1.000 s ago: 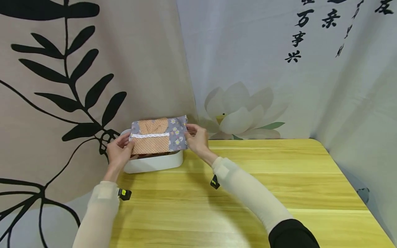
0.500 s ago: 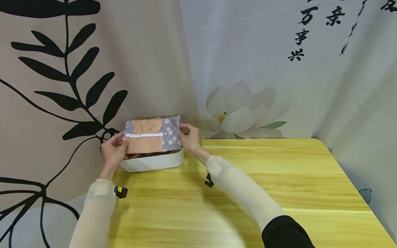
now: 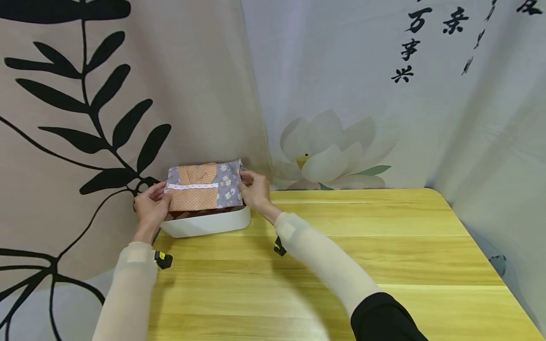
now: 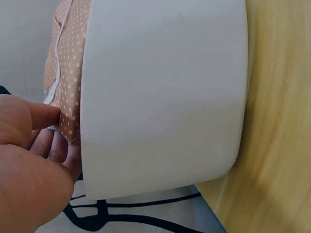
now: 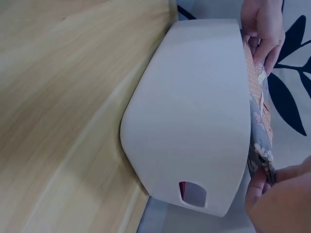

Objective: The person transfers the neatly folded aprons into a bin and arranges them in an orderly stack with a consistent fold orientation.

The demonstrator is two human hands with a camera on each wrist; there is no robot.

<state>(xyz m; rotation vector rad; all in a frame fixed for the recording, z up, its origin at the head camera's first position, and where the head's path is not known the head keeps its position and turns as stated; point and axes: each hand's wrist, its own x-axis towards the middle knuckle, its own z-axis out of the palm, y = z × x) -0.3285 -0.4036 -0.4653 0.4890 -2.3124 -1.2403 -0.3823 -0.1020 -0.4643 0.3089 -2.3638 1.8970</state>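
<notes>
A folded patchwork cloth (image 3: 194, 198), orange dotted and grey-blue with daisies and a white lace strip, lies at the top of a white plastic bin (image 3: 206, 222). My left hand (image 3: 150, 206) pinches its left end, thumb above and fingers beneath. At the opposite end, my right hand (image 3: 257, 192) pinches the daisy-printed edge. In the left wrist view the dotted cloth (image 4: 73, 73) sits at the bin's rim. The right wrist view shows the bin's side (image 5: 189, 107) with a handle hole. Brownish patterned contents show in a narrow gap under the cloth; most are hidden.
The bin stands at the back left corner of a wooden table (image 3: 341, 265). Behind it hangs a curtain (image 3: 204, 85) with black leaf prints; another curtain (image 3: 332, 71) with a lotus and characters hangs at the back right.
Both hands have shifted left with the cloth, which now lies more evenly over the bin. Both still grip its ends. The head view has shifted slightly.
</notes>
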